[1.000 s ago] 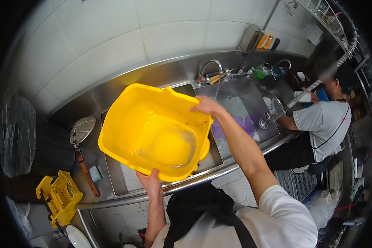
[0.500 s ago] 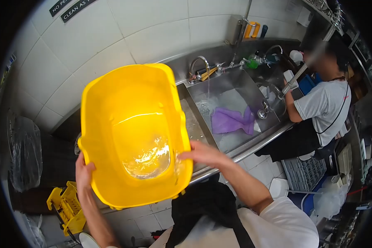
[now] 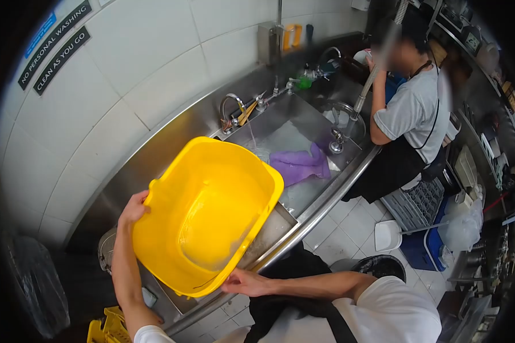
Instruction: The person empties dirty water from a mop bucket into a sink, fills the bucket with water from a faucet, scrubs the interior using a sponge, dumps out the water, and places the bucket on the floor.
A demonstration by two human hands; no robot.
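Observation:
A large yellow mop bucket (image 3: 212, 194) is tilted over the steel sink, its open top facing me. A little water with a whitish patch shows along its lower inside. My left hand (image 3: 134, 207) grips the rim at the bucket's left side. At the lower right, my right hand (image 3: 245, 283) has its fingers curled at the rim, partly hidden beneath it. Right of the bucket, a purple cloth (image 3: 300, 164) lies in the water of a sink basin (image 3: 269, 128). The running tap (image 3: 233, 103) is just behind the bucket.
A co-worker (image 3: 409, 108) in a grey shirt stands at the sink's far right. The yellow wringer (image 3: 111, 327) is at lower left. A black bin (image 3: 380, 267), a white dustpan (image 3: 388, 235) and a blue box (image 3: 420, 250) stand on the floor to the right.
The bucket has moved lower in view and turned, its right rim swinging toward the basin. My right hand has gone down along the rim. The co-worker's hand has risen.

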